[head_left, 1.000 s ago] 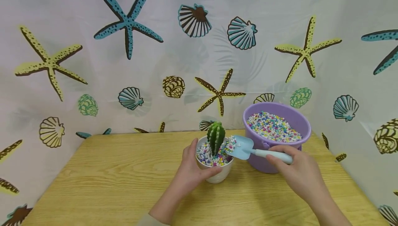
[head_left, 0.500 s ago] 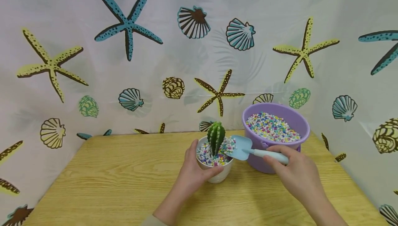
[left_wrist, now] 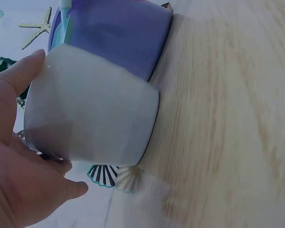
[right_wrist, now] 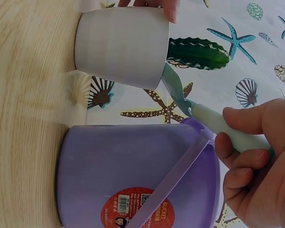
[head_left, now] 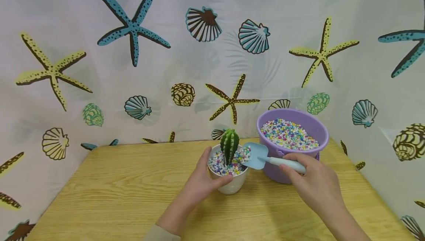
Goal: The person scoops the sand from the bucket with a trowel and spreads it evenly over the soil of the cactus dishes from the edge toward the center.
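In the head view my left hand (head_left: pixel 201 182) holds a white plant pot (head_left: pixel 231 187) by its side, thumb at the front and fingers round the far left. A green ribbed cactus (head_left: pixel 229 146) stands upright in it, among multicoloured beads (head_left: pixel 217 164). My right hand (head_left: pixel 318 182) grips the handle of a light blue trowel (head_left: pixel 257 156), fingers curled round it in the right wrist view. The blade's tip reaches over the pot's right rim, with a small heap of beads at its front beside the cactus.
A purple bucket (head_left: pixel 274 169) of the same beads stands behind the trowel, close to the pot's right. Its handle (right_wrist: pixel 173 183) hangs down the side. Both containers stand on a wooden table (head_left: pixel 126 193). A curtain (head_left: pixel 159 64) with starfish and shells hangs behind.
The head view has shifted slightly. A few beads lying farther back on the trowel blade are gone from there; both hands, the pot and the bucket keep nearly the same places.
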A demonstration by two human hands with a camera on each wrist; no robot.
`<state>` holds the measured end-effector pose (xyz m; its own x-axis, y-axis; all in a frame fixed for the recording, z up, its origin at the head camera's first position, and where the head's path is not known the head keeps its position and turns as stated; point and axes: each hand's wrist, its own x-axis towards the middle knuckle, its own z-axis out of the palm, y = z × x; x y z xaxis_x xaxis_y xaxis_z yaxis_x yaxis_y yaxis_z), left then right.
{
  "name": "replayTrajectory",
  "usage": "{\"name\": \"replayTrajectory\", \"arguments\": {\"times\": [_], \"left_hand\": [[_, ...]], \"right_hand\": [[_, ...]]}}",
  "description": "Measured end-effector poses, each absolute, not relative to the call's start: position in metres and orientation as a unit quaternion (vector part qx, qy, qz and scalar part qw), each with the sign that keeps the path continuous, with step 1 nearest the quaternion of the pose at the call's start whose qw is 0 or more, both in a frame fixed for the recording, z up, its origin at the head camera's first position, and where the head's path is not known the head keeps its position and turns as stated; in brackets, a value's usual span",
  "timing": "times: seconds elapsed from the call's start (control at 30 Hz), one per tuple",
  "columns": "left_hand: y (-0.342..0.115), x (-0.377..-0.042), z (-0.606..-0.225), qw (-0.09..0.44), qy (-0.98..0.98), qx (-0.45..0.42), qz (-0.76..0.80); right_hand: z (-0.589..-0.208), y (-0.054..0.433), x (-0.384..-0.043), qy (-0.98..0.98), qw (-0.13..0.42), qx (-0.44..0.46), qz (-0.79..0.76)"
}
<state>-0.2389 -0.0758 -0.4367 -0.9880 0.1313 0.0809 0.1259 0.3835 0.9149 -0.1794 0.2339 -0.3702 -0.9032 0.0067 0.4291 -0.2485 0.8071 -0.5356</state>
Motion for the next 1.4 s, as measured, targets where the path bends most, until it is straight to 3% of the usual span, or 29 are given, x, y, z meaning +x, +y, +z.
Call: {"name": "replayTrajectory", "arguments": {"times": [0.13,0.6,0.83,1.07,1.4], "left_hand": [[-0.077,-0.242,-0.437,0.012,0.829,0.067,0.556],[-0.054,-0.241,-0.44,-0.052,0.843,0.041,0.534],[-0.064,-0.243,-0.438,-0.018,0.85,0.055,0.524],[-0.08,-0.249,-0.435,0.023,0.849,0.109,0.516],[-0.07,-0.241,-0.441,-0.003,0.841,0.077,0.535]], "right_hand": [[-0.371,0.235,-0.183,-0.923,0.234,0.078,0.296],[-0.377,0.234,-0.192,-0.908,0.293,0.112,0.279],[-0.379,0.232,-0.191,-0.894,0.342,0.135,0.255],[-0.382,0.233,-0.188,-0.892,0.354,0.143,0.242],[-0.388,0.235,-0.183,-0.882,0.384,0.158,0.224]]}}
